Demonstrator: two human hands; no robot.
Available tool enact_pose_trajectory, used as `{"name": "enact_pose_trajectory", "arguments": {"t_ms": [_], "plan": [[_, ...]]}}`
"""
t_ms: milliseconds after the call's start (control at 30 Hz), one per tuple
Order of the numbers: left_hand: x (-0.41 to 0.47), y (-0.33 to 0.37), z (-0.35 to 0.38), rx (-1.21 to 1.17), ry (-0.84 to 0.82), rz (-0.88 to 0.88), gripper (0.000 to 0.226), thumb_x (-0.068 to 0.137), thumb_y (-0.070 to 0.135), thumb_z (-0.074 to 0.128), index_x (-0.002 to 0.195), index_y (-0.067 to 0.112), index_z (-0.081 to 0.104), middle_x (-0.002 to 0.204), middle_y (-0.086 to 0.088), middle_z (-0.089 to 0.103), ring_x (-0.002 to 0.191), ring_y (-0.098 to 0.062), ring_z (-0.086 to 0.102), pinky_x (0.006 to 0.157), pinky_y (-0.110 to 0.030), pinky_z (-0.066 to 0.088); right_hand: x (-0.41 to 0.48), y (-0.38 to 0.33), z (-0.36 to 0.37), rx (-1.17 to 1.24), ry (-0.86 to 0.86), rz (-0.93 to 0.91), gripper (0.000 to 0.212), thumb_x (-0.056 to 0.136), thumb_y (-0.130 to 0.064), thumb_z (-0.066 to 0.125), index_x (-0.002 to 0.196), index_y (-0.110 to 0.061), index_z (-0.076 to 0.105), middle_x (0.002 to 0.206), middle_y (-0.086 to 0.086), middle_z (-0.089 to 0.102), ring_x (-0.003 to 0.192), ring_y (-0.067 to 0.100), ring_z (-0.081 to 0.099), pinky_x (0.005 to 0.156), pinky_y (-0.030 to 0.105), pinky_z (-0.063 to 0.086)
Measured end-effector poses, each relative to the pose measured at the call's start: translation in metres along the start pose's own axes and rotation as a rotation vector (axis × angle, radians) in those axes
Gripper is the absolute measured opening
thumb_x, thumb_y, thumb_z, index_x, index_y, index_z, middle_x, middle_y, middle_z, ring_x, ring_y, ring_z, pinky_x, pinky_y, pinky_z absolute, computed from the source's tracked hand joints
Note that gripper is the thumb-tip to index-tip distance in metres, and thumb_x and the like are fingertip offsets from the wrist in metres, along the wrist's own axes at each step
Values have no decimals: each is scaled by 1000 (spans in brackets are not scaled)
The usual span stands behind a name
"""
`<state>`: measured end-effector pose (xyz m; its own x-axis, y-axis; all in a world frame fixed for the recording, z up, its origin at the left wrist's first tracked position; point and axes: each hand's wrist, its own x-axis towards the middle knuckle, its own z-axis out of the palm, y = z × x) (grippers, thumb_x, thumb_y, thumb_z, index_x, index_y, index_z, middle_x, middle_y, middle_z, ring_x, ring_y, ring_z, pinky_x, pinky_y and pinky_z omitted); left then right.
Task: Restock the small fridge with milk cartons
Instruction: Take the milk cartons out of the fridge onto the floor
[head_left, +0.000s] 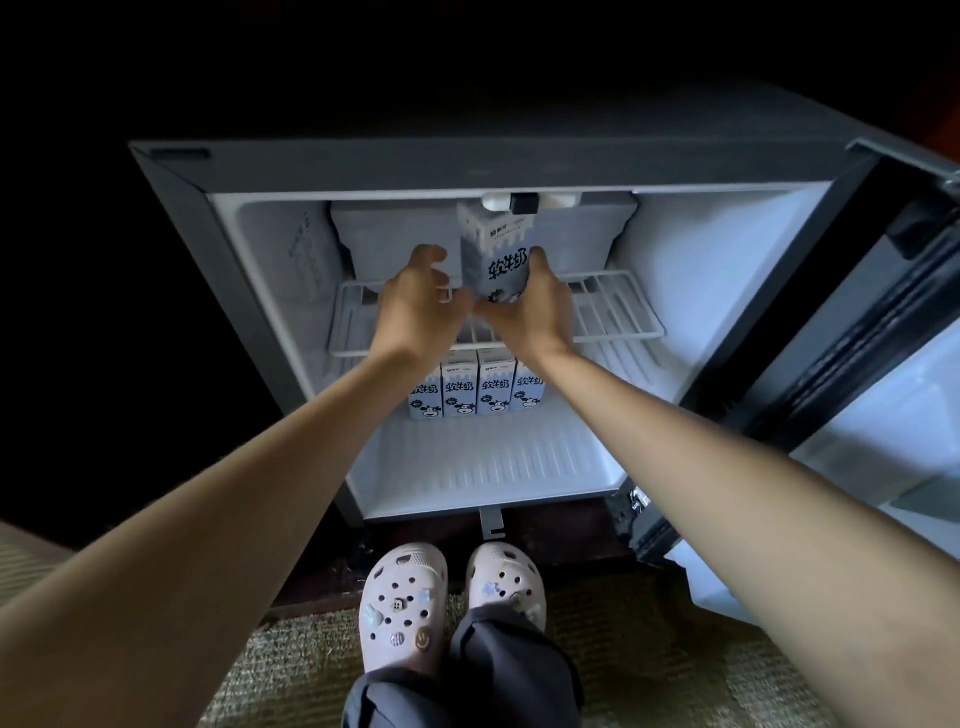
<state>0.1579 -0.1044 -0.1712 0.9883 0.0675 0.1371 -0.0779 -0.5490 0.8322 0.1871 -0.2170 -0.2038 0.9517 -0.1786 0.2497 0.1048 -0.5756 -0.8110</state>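
Observation:
A white and blue milk carton (496, 254) stands upright over the white wire shelf (618, 306) inside the small open fridge (249, 218). My right hand (535, 312) grips its lower right side, thumb and fingers wrapped around it. Just left of the carton is my left hand (421, 304), fingers spread and relaxed, with its thumb near the carton's base. Whether it touches the carton I cannot tell. Several matching cartons (475, 387) stand in a row on the fridge floor under the shelf, partly hidden by my forearms.
The fridge door (857, 364) hangs open on the right. A freezer box (395, 234) fills the back above the shelf. The ribbed fridge floor (483, 462) lies in front of the row. My feet in pale clogs (405, 608) stand on woven carpet.

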Motion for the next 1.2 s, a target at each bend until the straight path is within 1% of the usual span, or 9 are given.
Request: {"name": "enact_pose_trajectory", "arguments": {"t_ms": [167,267,433,533,733,867,1033,1100,1200], "plan": [[-33,16,-7,0,-12,212,70,78,21,73,136,12,35,118,-3,57,103,-14,57,83,-19,49,-33,0,-11,-2,28,-137,38,74,-22,74,101,-5,52,93,1,67,78,14,62,53,12,44],[-56,25,-11,138,78,319,57,79,23,70,128,9,45,113,-8,61,97,-20,60,79,-29,51,-52,-8,-19,-47,-7,-157,36,76,-21,67,106,-8,54,102,5,68,88,20,65,67,32,54],[-83,18,-15,268,83,272,34,79,28,68,100,5,57,89,-10,64,77,-28,58,62,-30,44,-100,1,-34,-107,-130,-116,29,71,-15,68,91,-16,47,80,-11,56,70,9,55,58,17,38],[-98,-3,-4,321,-44,224,29,81,30,67,95,6,56,80,-5,61,67,-23,55,50,-26,39,-131,27,-24,-176,-155,-25,36,70,-20,72,94,-12,46,86,-4,56,75,17,59,61,26,46],[-102,-34,26,342,-212,87,41,83,31,65,110,3,51,99,-12,63,85,-32,60,72,-36,50,-136,70,-4,-115,-427,133,40,76,-19,71,109,-7,50,111,6,63,103,19,60,87,29,48],[-85,-60,41,357,-236,18,40,85,30,64,111,4,49,106,-15,61,92,-36,58,77,-38,48,-102,102,0,-267,-470,131,34,86,-4,52,120,-5,55,130,12,52,121,25,50,92,25,38],[-61,-87,66,352,-201,-28,36,85,22,64,113,6,50,110,-14,60,97,-35,58,78,-38,48,-49,122,12,-455,-362,4,60,89,0,50,144,-5,25,152,13,25,138,30,32,100,27,39],[-53,-93,77,352,-189,-24,36,85,21,64,115,6,50,112,-13,60,99,-34,59,80,-39,49,-31,128,20,-494,-364,-29,70,89,5,48,148,-6,11,157,12,8,146,27,12,117,31,21],[-43,-100,89,354,-194,-22,38,86,21,63,118,8,50,114,-12,60,101,-31,59,82,-39,50,-9,139,33,-554,-406,20,79,89,3,48,148,-8,-4,158,10,-6,147,24,-5,119,34,5]]}}
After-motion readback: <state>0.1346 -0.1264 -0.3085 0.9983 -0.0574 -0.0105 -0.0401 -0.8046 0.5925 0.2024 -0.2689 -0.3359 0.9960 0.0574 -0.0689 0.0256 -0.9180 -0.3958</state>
